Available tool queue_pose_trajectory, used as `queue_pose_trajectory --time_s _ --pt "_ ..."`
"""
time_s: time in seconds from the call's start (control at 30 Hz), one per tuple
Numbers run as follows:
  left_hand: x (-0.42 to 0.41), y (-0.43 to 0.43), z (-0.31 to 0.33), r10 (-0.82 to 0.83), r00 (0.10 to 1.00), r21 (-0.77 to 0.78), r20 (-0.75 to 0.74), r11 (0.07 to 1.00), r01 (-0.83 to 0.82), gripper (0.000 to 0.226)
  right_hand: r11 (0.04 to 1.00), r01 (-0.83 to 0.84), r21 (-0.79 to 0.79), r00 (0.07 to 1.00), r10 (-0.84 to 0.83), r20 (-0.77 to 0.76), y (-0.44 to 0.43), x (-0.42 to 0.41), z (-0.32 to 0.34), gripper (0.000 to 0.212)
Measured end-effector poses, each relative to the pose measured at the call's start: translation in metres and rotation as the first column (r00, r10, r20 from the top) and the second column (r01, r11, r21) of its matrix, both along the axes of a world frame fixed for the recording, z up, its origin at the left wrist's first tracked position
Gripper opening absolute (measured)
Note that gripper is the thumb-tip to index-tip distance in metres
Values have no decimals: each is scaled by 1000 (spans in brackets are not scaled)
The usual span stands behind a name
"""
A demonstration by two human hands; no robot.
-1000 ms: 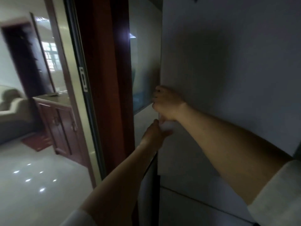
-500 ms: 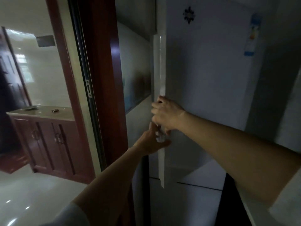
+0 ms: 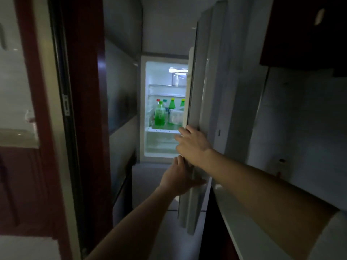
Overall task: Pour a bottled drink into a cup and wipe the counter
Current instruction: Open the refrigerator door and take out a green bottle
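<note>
The white fridge door [image 3: 206, 72] stands swung wide to the right, and the lit fridge interior [image 3: 161, 76] shows. On a middle shelf stand several bottles, the nearest a green bottle [image 3: 160, 117] with a green cap, others behind it with red, teal and yellow caps. My right hand [image 3: 191, 145] grips the door's edge with its fingers curled round it. Just below, my left hand [image 3: 178, 177] lies against the same edge; its fingers are mostly hidden behind the door. No cup shows.
A dark red door frame [image 3: 82, 109] with a sliding glass panel rises on the left. A pale counter [image 3: 249, 218] runs along the lower right under a dark upper cabinet [image 3: 304, 30]. A clear box [image 3: 175, 116] sits beside the bottles.
The fridge door has swung from nearly closed to wide open under both hands. The lit shelves and bottles have come into sight.
</note>
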State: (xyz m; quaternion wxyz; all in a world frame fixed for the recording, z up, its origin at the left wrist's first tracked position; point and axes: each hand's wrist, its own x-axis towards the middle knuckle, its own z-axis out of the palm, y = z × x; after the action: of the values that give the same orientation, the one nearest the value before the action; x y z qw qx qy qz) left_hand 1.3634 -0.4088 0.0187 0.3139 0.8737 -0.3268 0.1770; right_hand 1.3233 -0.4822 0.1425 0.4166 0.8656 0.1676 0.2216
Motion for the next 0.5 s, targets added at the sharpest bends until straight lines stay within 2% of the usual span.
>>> queue_pose_trajectory --time_s 0.03,0.13,0.23,0.33,0.5 --pt "-6 -4 4 -14 1000 27 -3 1000 14 98 1000 -9 -14 1000 9 -2 -9 -6 1 30" --pt "-12 -10 11 -74 982 -10 -173 997 73 87 999 -15 -42 1000 15 3 -36 -21 0 28" --pt "-11 -23 18 -92 975 114 -204 987 117 76 999 -13 -41 1000 14 21 -60 -27 -6 27" --pt "-18 -45 28 -92 979 177 -180 976 124 66 998 -33 -50 998 36 43 -83 -38 -6 26" --pt "-35 -85 29 -55 997 258 -46 964 65 81 995 -46 -94 989 59 135 -130 -61 -6 21"
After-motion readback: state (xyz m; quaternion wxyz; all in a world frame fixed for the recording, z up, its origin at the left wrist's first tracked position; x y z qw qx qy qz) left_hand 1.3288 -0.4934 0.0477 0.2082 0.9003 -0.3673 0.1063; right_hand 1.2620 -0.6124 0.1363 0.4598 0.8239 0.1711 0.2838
